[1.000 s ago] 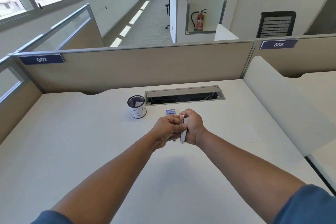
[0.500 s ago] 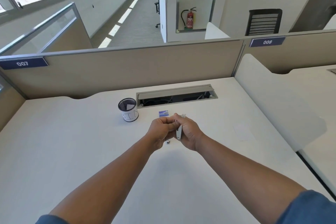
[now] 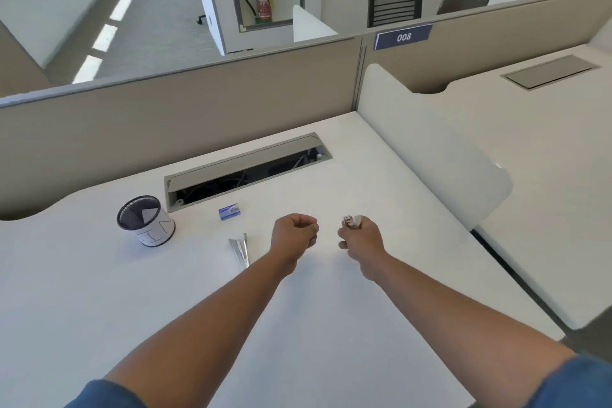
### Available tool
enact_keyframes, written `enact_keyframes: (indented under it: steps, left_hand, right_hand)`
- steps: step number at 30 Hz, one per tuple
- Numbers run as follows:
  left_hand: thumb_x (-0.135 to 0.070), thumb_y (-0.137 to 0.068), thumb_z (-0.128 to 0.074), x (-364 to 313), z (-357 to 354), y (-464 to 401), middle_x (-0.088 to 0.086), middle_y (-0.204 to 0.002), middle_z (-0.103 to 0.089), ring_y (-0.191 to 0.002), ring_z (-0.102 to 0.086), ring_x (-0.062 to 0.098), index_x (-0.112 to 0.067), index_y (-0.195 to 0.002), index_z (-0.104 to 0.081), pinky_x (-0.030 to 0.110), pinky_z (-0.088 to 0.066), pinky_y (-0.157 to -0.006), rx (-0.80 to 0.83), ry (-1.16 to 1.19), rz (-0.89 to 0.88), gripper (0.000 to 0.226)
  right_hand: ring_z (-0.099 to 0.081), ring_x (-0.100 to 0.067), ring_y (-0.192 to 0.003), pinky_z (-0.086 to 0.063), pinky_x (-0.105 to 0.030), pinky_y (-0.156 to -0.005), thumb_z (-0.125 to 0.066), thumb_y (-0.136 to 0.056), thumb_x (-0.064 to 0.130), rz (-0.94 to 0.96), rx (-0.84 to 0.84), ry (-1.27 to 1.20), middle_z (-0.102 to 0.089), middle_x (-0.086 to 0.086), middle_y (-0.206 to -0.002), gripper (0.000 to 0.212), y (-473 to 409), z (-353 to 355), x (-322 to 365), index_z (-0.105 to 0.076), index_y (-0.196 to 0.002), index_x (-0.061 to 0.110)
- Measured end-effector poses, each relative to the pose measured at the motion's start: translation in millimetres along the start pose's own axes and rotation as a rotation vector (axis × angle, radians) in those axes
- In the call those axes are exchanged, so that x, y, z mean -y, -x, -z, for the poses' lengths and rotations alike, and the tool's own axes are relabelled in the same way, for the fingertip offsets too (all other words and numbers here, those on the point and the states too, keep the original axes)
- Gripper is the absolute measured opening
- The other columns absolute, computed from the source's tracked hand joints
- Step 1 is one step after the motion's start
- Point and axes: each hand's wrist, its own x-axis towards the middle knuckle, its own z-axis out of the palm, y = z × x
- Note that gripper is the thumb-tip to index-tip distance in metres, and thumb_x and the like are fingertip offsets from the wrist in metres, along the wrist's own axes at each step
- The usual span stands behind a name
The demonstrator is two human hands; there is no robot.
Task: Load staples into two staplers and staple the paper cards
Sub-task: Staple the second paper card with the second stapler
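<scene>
My right hand point(image 3: 359, 237) grips a small white and silver stapler point(image 3: 351, 221), whose end sticks out above the fingers. My left hand point(image 3: 294, 232) is curled into a fist a short way to the left of it; what it holds, if anything, is hidden. A second silver stapler point(image 3: 240, 248) lies opened out on the white desk point(image 3: 314, 325), left of my left forearm. A small blue staple box point(image 3: 229, 211) lies behind it. No paper cards can be made out on the desk.
A black mesh cup point(image 3: 145, 220) with a white paper wrap stands at the left. An open cable tray point(image 3: 245, 170) runs along the back. A beige partition point(image 3: 185, 122) closes the far side, and a white divider point(image 3: 430, 149) the right.
My hands, joined around the stapler before, have parted; the right one keeps the stapler and has moved right. The view has swung right and down, showing the second stapler on the desk.
</scene>
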Motion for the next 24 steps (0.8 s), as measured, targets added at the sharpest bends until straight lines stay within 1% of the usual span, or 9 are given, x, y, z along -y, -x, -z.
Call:
enact_keyframes:
  steps: [3,5,9,13,15,17,19,20,24]
  left_hand:
    - [-0.01,-0.087,-0.075,6.9,-31.0,-18.8,0.001,-0.087,-0.07,-0.069,-0.062,0.014,-0.015,-0.095,-0.07,0.023,-0.054,-0.064,0.024,-0.13,-0.021,0.011]
    - [-0.015,-0.085,-0.077,13.0,-57.0,-34.0,0.0,-0.096,-0.069,-0.075,-0.063,0.011,-0.017,-0.102,-0.069,0.021,-0.052,-0.064,0.055,-0.216,-0.047,0.019]
    - [-0.026,-0.085,-0.076,18.5,-100.3,-59.0,0.002,-0.125,-0.062,-0.108,-0.06,0.017,-0.016,-0.126,-0.061,0.031,-0.052,-0.085,0.124,-0.441,-0.09,0.044]
    - [-0.039,-0.084,-0.076,19.0,-131.2,-78.5,0.004,-0.144,-0.047,-0.134,-0.041,0.027,-0.016,-0.147,-0.044,0.038,-0.041,-0.104,0.117,-0.692,-0.172,0.074]
    - [-0.048,-0.082,-0.075,20.2,-145.4,-88.3,0.003,-0.148,-0.039,-0.136,-0.034,0.03,-0.017,-0.15,-0.036,0.04,-0.037,-0.105,0.127,-0.806,-0.205,0.084]
    - [-0.056,-0.078,-0.074,20.4,-154.0,-95.4,0.004,-0.147,-0.035,-0.131,-0.035,0.031,-0.018,-0.147,-0.036,0.04,-0.036,-0.104,0.131,-0.967,-0.248,0.088]
    - [-0.061,-0.072,-0.076,20.8,-162.3,-102.9,0.003,-0.142,-0.035,-0.125,-0.038,0.031,-0.021,-0.141,-0.039,0.04,-0.036,-0.1,0.139,-1.051,-0.273,0.088]
    - [-0.061,-0.069,-0.078,20.5,-164.4,-105.6,0.003,-0.139,-0.035,-0.124,-0.038,0.03,-0.022,-0.139,-0.041,0.04,-0.035,-0.099,0.147,-1.06,-0.277,0.088]
    - [-0.055,-0.062,-0.084,21.3,-169.4,-112.2,-0.003,-0.129,-0.038,-0.118,-0.038,0.024,-0.028,-0.125,-0.05,0.034,-0.03,-0.092,0.147,-1.006,-0.254,0.077]
  right_hand:
    - [-0.059,-0.024,-0.072,-0.045,-0.032,-0.066,-0.052,-0.082,0.001,0.056,-0.159,0.097,-0.06,0.0,-0.088,0.02,-17.5,30.9,-7.4,-0.058,-0.089,0.019]
    - [-0.054,-0.025,-0.072,-0.042,-0.028,-0.061,-0.05,-0.08,-0.002,0.088,-0.24,0.174,-0.056,-0.001,-0.084,0.025,-33.4,52.3,-12.1,-0.056,-0.084,0.022]
    - [-0.045,-0.016,-0.063,-0.035,-0.022,-0.055,-0.053,-0.081,-0.002,0.123,-0.341,0.294,-0.047,-0.005,-0.097,0.021,-58.2,82.9,-20.0,-0.054,-0.084,0.019]
    - [-0.05,-0.018,-0.074,-0.04,-0.025,-0.07,-0.059,-0.083,-0.001,0.169,-0.332,0.355,-0.056,-0.011,-0.108,0.027,-72.6,97.7,-29.5,-0.047,-0.077,0.023]
    - [-0.056,-0.018,-0.082,-0.044,-0.027,-0.074,-0.063,-0.085,0.005,0.172,-0.312,0.405,-0.059,-0.008,-0.116,0.026,-80.0,103.6,-33.7,-0.047,-0.079,0.025]
    - [-0.06,-0.015,-0.089,-0.046,-0.028,-0.075,-0.066,-0.087,0.012,0.195,-0.3,0.457,-0.058,-0.001,-0.119,0.025,-85.3,105.8,-37.6,-0.048,-0.081,0.029]
    - [-0.058,-0.012,-0.088,-0.046,-0.029,-0.072,-0.066,-0.088,0.015,0.189,-0.316,0.502,-0.055,0.007,-0.118,0.016,-92.8,108.6,-41.1,-0.057,-0.094,0.027]
    - [-0.057,-0.012,-0.086,-0.045,-0.029,-0.07,-0.065,-0.089,0.016,0.182,-0.327,0.524,-0.054,0.009,-0.116,0.016,-95.5,108.7,-43.1,-0.058,-0.099,0.026]
    - [-0.054,-0.015,-0.085,-0.038,-0.029,-0.065,-0.062,-0.089,0.016,0.169,-0.349,0.551,-0.054,0.012,-0.105,0.016,-100.1,105.6,-46.3,-0.055,-0.096,0.028]
